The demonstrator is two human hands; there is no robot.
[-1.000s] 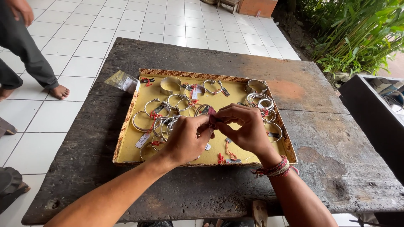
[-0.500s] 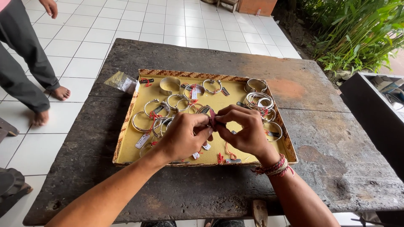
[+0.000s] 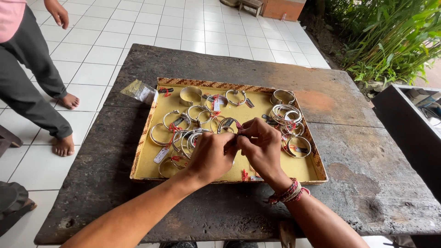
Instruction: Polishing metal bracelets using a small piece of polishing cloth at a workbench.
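Observation:
A shallow yellow tray (image 3: 144, 158) with a woven rim lies on a dark wooden table (image 3: 349, 170). Several silver bangles (image 3: 287, 112) with red strings and small tags lie in it. My left hand (image 3: 209, 156) and my right hand (image 3: 262, 147) meet over the tray's middle, fingertips pinched together on a small tag with red string (image 3: 237, 127) beside a bangle. What exactly the fingers hold is mostly hidden. Braided bands circle my right wrist (image 3: 289, 193).
A small clear plastic bag (image 3: 138, 91) lies on the table left of the tray. A barefoot person in grey trousers (image 3: 27, 87) stands on the white tiled floor at the left. A dark box (image 3: 409, 124) and green plants (image 3: 390, 36) are at the right.
My hands stay pinched together over the tray, shifting only slightly. The person at the left has stepped closer along the tiles.

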